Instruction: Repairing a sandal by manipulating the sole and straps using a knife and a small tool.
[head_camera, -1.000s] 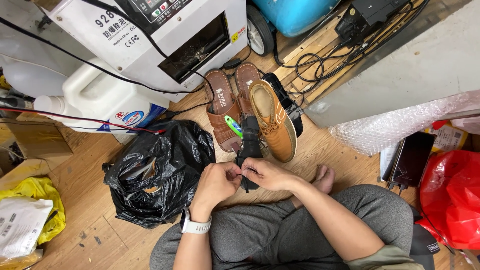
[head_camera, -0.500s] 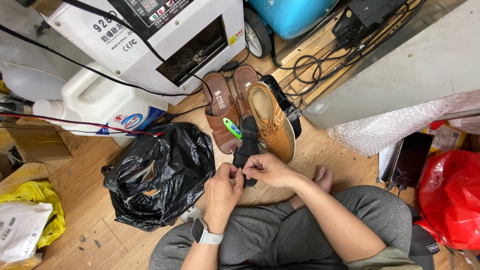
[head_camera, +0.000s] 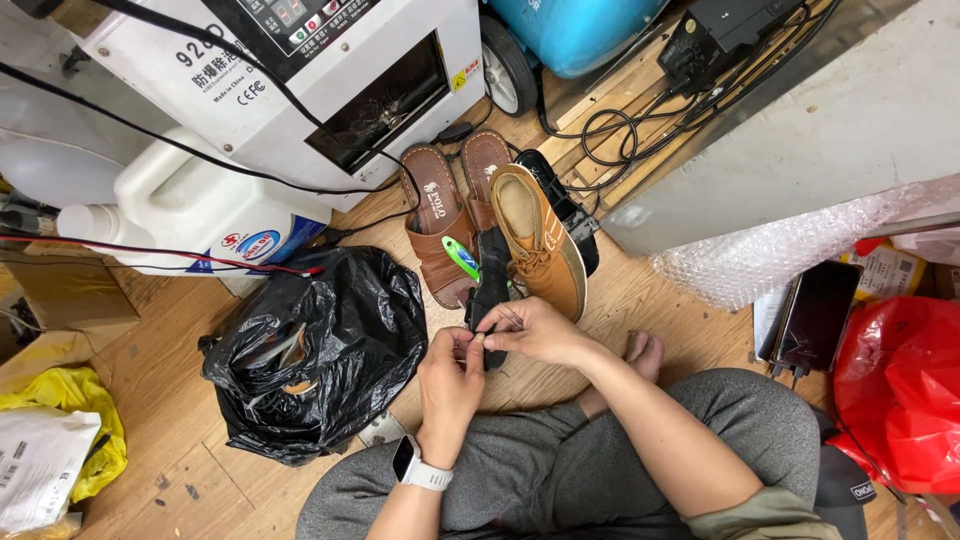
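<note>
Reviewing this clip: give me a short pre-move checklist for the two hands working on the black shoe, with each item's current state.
1. Both hands on the work: left hand and right hand meet at the black shoe. Ok.
2. What the fingertips pinch: too small to see. Cannot tell.
3. Shoe supported: its far end lies among the tan shoe and brown sandals. Ok.
4. Black plastic bag apart from the hands. Ok.
5. Cables away from the hands. Ok.
</note>
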